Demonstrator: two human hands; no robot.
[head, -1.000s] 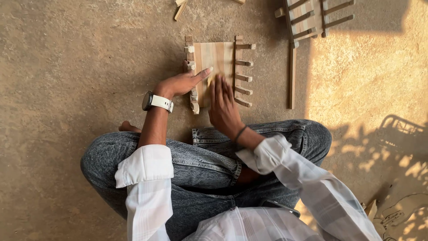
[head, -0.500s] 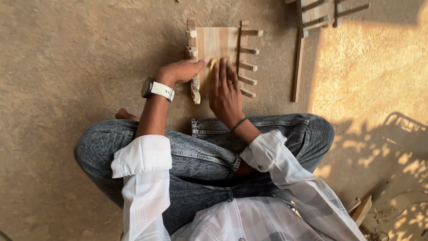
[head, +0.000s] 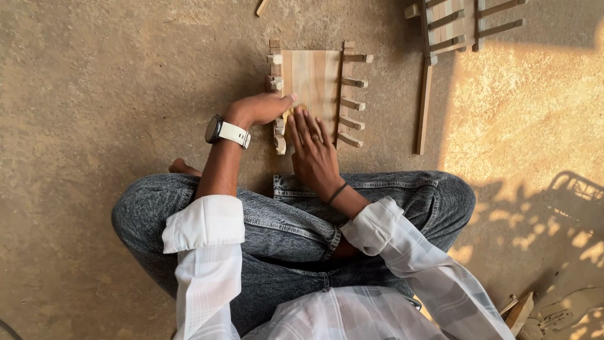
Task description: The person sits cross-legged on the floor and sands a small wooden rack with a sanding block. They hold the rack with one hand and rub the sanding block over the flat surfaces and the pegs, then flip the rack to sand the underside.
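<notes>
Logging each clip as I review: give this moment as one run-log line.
left hand: on wooden panel, near edge | right hand: flat on panel | panel: on ground, pegged rails both sides | second wooden frame: upper right

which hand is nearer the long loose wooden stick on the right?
Right. The right hand lies flat on the slatted panel, closer to the stick; the left hand sits at the panel's far-left edge.

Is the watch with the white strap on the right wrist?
No, the white-strapped watch sits on the left wrist, while the right hand shows only a thin dark band.
</notes>
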